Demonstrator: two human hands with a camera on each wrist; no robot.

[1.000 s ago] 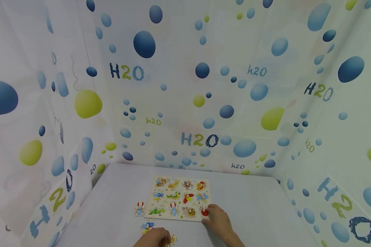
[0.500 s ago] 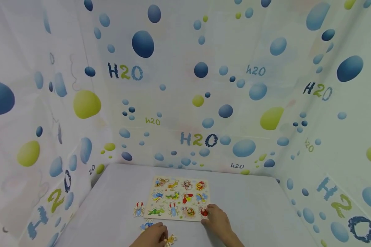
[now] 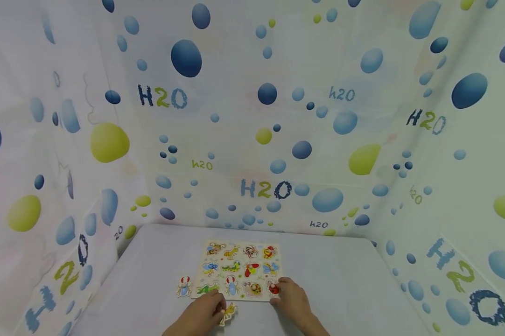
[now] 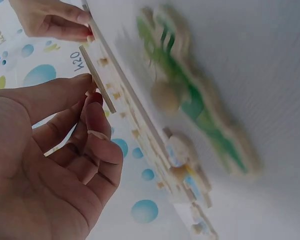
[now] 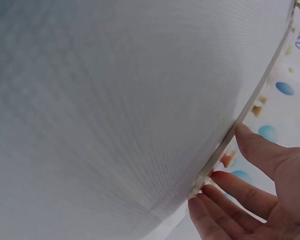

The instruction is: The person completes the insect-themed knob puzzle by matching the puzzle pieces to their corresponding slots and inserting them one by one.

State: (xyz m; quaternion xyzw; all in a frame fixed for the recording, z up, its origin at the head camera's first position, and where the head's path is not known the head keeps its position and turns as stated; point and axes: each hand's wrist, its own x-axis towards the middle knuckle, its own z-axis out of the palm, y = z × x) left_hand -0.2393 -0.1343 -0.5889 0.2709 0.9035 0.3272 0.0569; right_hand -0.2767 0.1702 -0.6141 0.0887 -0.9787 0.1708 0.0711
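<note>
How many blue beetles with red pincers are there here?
2. One blue beetle figure with red pincers lies on the white table, left of the cream rectangular puzzle board; the other beetle is in its near row. The person's left hand may hide more.

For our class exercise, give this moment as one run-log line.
left hand: pinches yellow insect piece | right hand: grips puzzle board at near right corner | stag beetle piece: on table, left of puzzle board
</note>
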